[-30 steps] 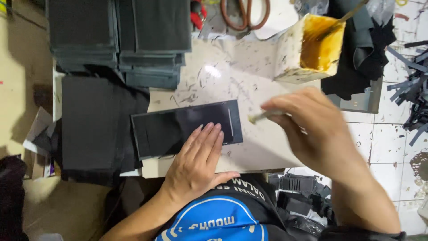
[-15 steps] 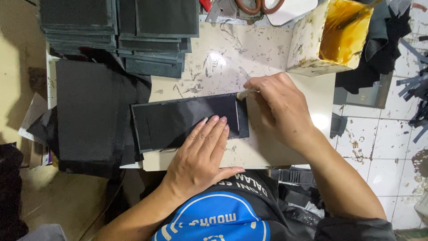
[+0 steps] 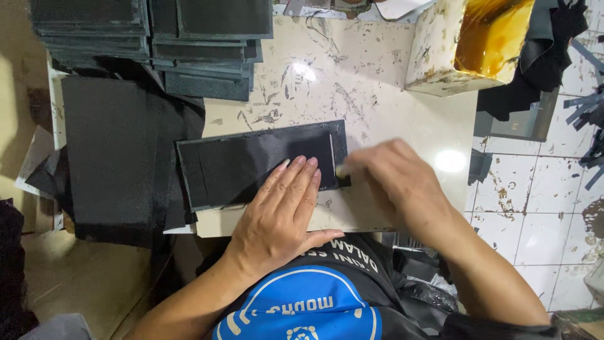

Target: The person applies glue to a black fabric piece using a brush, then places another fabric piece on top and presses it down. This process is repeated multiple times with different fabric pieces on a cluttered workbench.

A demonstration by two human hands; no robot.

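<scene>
left hand flat on black panel, right hand w/ brush at its edge

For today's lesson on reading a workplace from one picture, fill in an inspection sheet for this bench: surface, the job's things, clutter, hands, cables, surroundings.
Surface: pale worktop, scuffed and speckled with dark marks.
Job's things: one flat black rectangular piece lying on the worktop; a small pale-tipped tool at its right end, blurred.
Clutter: stacks of dark rectangular pieces at the top left; large black sheet on the left; stained open container of yellow liquid at the top right; black scraps beside it.
Hands: left hand flat on the black piece; right hand holding the tool at the piece's right edge.
Cables: nothing seen.
Surroundings: stained white tiled floor on the right.
</scene>
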